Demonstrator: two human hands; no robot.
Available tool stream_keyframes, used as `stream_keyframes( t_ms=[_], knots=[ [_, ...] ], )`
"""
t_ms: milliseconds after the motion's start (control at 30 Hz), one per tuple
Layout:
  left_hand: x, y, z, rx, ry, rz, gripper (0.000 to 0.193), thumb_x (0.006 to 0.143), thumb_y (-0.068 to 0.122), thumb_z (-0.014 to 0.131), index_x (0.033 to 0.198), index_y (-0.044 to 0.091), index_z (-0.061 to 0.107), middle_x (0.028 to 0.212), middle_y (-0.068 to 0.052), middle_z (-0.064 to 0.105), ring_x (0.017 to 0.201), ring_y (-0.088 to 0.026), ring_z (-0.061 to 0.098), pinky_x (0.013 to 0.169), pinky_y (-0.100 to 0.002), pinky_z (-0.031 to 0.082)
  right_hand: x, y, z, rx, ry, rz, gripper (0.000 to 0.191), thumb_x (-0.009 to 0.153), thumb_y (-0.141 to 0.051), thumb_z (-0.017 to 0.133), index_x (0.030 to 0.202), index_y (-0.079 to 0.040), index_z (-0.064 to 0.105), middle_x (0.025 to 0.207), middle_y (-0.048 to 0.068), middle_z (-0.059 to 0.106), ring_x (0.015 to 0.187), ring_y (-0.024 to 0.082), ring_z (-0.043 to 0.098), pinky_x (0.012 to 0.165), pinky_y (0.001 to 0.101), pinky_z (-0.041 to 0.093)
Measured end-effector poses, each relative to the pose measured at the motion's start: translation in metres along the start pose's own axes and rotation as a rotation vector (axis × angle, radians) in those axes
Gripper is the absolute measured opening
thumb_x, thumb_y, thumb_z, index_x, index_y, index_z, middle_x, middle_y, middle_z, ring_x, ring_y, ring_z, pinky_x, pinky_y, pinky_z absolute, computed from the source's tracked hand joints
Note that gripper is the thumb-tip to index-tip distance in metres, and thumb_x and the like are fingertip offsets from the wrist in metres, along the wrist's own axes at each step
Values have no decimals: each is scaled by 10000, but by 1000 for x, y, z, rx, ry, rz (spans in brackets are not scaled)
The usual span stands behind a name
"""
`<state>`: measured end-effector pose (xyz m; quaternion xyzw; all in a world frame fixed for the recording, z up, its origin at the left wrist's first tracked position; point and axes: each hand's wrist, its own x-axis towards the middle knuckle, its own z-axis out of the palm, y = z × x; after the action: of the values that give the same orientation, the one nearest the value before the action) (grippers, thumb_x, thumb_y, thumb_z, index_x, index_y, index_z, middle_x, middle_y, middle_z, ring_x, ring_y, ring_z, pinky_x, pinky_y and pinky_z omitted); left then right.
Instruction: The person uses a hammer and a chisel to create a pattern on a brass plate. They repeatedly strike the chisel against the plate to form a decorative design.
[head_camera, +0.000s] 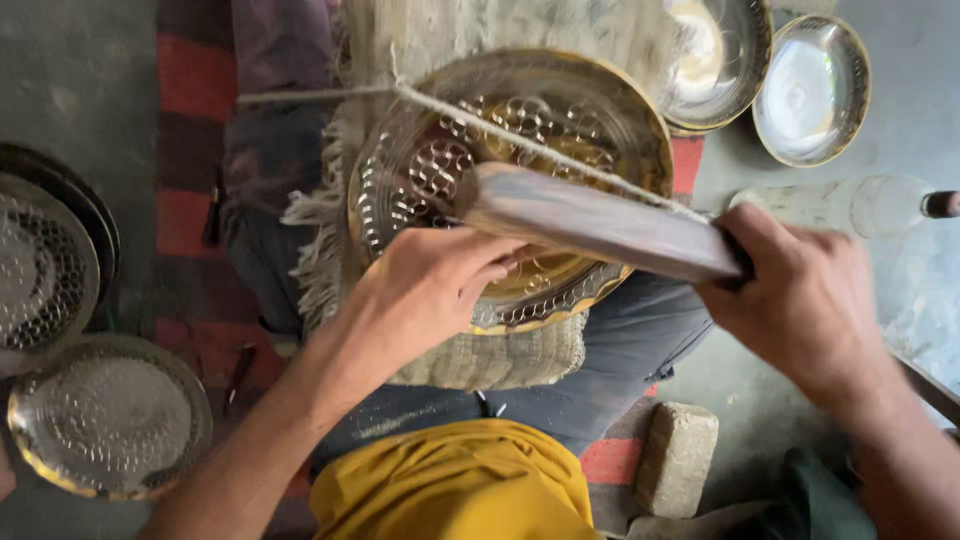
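A round brass plate (600, 110) with a pierced, patterned rim rests on a woven cloth pad (500, 360) across my lap. My right hand (800, 290) grips one end of a long dark wooden stick (600, 222) that lies across the plate. A taut cord (540, 150) runs along above the stick. My left hand (440, 280) is curled over the plate's near rim, fingers pressing beside the stick's other end. What the left fingers pinch is hidden.
Two patterned metal plates (110, 415) (40, 270) lie at the left on the floor. Two shiny bowls (812, 90) (720, 60) sit at the top right, with a clear bottle (850, 203) beside them. A stone block (678, 455) lies near my right knee on a striped red mat (190, 80).
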<state>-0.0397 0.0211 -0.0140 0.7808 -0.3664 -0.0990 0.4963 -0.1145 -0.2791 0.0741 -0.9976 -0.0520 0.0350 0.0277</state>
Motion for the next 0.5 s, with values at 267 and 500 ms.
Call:
stream_keyframes(
  t_ms=[267,500],
  knots=[
    [35,-2,-12,138,-474,101,552,872,-93,605,1340,199,617,916,-124,767,686,-217,776,566,-316,633,-66,-18,92,497,358,301,270,893,-151,818,971,-31,589,792,131,635,707,114,612,627,336,507],
    [61,13,-20,397,-702,245,564,824,-24,653,1308,265,655,806,-123,733,792,-291,746,754,-417,601,-119,-78,165,886,561,699,243,937,-157,808,839,-38,620,697,95,644,589,157,599,547,318,482]
  ],
)
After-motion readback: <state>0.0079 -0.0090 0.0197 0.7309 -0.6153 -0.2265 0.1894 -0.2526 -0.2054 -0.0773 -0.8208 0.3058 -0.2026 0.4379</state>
